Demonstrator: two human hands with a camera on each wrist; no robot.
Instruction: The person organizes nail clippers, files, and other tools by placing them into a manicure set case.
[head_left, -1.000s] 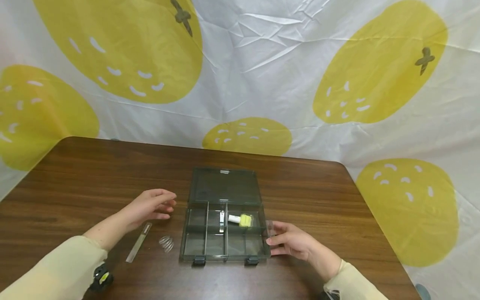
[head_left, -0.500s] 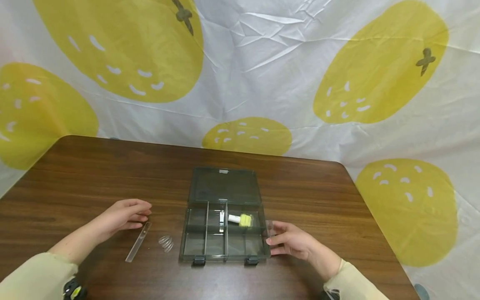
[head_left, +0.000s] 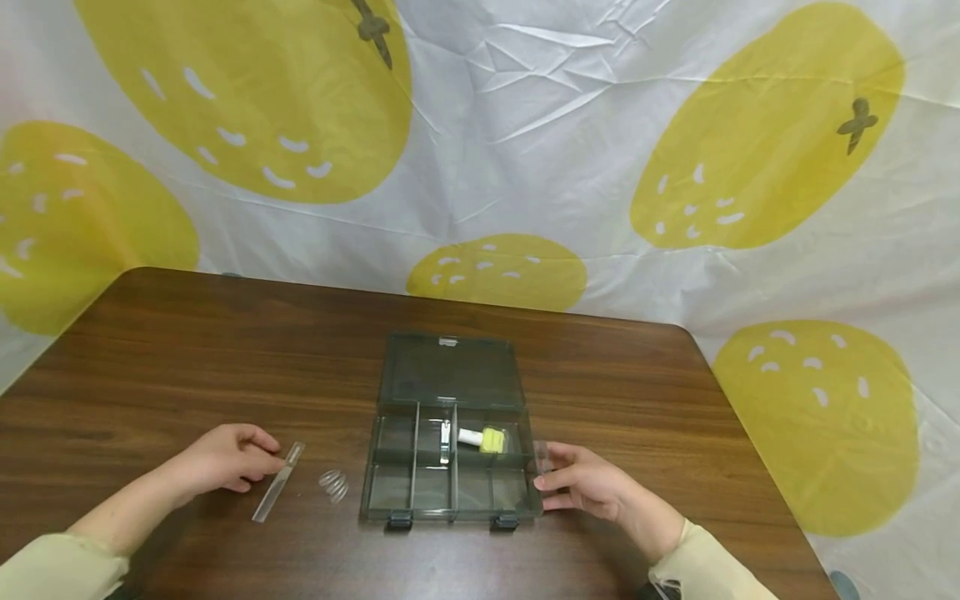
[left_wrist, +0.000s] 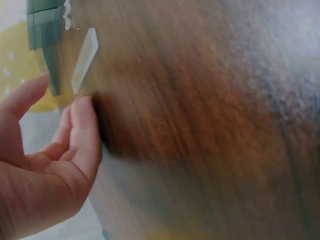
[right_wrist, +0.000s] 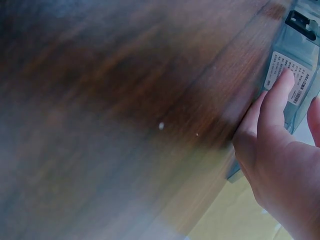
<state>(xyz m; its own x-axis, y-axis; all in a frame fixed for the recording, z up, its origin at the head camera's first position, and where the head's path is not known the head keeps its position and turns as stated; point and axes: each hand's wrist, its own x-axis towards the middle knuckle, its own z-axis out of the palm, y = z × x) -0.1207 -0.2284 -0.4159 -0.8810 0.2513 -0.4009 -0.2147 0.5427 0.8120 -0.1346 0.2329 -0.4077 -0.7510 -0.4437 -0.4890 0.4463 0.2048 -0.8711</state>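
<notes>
A smoky clear organizer box lies open on the wooden table, its lid flat behind it. One compartment holds a small metal clip, the one beside it a white and yellow piece. My right hand rests against the box's right wall; in the right wrist view a finger of that hand presses the label on the box. My left hand is loosely curled and holds nothing, its fingertips just left of a clear plastic strip. The strip lies beyond that hand in the left wrist view.
A small wire spring lies between the strip and the box. A white cloth with yellow fruit prints hangs behind and around the table. The table's rounded far right corner is near the cloth.
My left hand has drawn back from beside the box toward me and leftward, ending next to the strip's far end. The right hand and the box have stayed put.
</notes>
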